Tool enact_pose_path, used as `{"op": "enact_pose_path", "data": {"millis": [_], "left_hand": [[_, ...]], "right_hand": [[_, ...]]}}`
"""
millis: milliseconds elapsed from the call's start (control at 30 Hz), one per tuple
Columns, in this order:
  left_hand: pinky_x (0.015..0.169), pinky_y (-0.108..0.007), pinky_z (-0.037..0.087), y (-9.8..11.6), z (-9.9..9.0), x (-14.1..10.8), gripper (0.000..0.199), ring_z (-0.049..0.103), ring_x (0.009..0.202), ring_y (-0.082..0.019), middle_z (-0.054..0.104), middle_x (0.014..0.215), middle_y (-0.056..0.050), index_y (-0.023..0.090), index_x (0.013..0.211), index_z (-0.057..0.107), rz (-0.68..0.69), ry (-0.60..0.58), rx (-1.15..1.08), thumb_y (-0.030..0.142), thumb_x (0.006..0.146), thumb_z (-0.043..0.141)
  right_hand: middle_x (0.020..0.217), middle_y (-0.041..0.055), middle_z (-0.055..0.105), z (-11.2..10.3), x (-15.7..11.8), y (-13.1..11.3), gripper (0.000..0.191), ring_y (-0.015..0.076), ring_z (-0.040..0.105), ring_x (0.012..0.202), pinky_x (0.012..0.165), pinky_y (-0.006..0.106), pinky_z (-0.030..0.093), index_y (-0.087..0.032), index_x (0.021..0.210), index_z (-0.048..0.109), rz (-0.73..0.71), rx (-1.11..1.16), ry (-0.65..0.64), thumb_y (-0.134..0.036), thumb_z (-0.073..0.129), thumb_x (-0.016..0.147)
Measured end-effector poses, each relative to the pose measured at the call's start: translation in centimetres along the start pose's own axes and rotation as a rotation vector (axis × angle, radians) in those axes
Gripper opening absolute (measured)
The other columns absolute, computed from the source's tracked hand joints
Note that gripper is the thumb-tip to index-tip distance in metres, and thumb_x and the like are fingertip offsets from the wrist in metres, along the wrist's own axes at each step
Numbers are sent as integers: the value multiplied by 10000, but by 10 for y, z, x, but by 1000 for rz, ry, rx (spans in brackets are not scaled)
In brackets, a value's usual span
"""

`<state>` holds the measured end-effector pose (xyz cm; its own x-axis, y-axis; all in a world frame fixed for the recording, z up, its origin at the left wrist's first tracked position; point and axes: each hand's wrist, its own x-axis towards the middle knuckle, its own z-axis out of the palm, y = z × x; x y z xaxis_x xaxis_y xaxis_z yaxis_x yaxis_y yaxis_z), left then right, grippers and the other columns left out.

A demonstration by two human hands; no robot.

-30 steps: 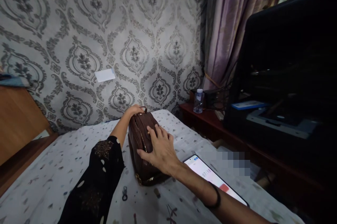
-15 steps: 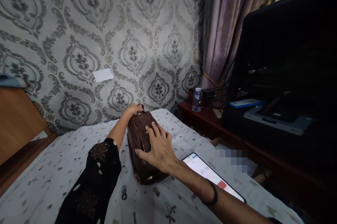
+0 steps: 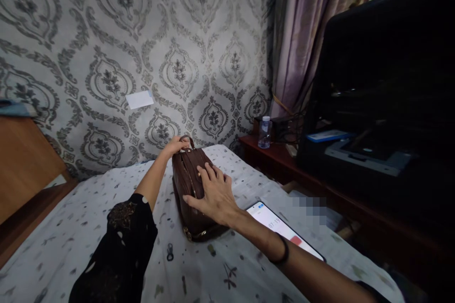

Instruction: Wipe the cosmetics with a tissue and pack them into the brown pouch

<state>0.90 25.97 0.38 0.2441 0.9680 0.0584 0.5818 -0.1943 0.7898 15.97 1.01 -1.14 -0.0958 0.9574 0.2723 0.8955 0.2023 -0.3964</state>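
Note:
A dark brown leather handbag [image 3: 188, 175] with gold-coloured zips stands on the bed, its carry handle [image 3: 192, 142] arching up at the far end. At that far end, my left hand [image 3: 176, 145] is closed at the base of the handle; its fingertips are partly hidden. My right hand [image 3: 215, 194] lies across the bag's top and right side with fingers spread, resting on the leather. Just right of my right forearm, a phone [image 3: 265, 217] lies face up on the sheet with a running timer on its lit screen.
A patterned white sheet [image 3: 124, 227] covers the bed, against a wallpapered wall. A wooden board [image 3: 28, 160] stands at the left. On the right, a dark red table [image 3: 280, 155] bears a plastic bottle [image 3: 265, 132], cables and a large black screen [image 3: 373, 80].
My left hand has shifted slightly left and up, and more of the bag's handle shows above it. My right hand stays spread on the bag. The phone's timer has advanced.

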Motion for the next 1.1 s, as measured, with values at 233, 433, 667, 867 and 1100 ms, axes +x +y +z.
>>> {"op": "enact_pose_path", "data": {"millis": [233, 433, 667, 867, 1100], "left_hand": [[869, -429, 557, -15, -17, -20, 348, 633, 1035, -224, 615, 1216, -89, 157, 1218, 585, -108, 103, 191, 357, 934, 604], [908, -440, 539, -4, -6, -34, 337, 616, 1082, -228, 599, 1257, -95, 180, 1226, 586, -86, 286, 284, 353, 937, 599], [896, -435, 545, 6, 9, -57, 334, 625, 1057, -220, 608, 1238, -95, 174, 1220, 587, -21, 378, 302, 361, 943, 588], [889, -437, 546, 8, 7, -70, 335, 630, 1044, -223, 620, 1213, -90, 160, 1204, 594, 38, 352, 310, 367, 940, 591], [886, -440, 548, 33, 6, -38, 342, 629, 1048, -227, 618, 1213, -90, 155, 1206, 592, 66, 250, 269, 356, 930, 609]], "right_hand": [[1586, 196, 308, 1, 1, -1, 890, 382, 272, 1436, 1089, 560, 255, -142, 1485, 381, -5, -20, 12, -639, 602, 781], [1576, 193, 330, 5, 1, 0, 888, 386, 299, 1421, 1082, 562, 267, -147, 1477, 393, -19, -37, 36, -655, 597, 778], [1574, 192, 334, 1, 0, -2, 926, 379, 295, 1425, 1087, 555, 265, -144, 1486, 377, -6, -18, 20, -665, 612, 758], [1581, 194, 318, 1, -1, -2, 923, 373, 279, 1434, 1092, 552, 259, -142, 1491, 368, -17, -26, 28, -666, 609, 769], [1589, 180, 311, 3, 0, -1, 939, 382, 262, 1441, 1103, 559, 254, -145, 1497, 370, -9, -23, 18, -682, 607, 765]]}}
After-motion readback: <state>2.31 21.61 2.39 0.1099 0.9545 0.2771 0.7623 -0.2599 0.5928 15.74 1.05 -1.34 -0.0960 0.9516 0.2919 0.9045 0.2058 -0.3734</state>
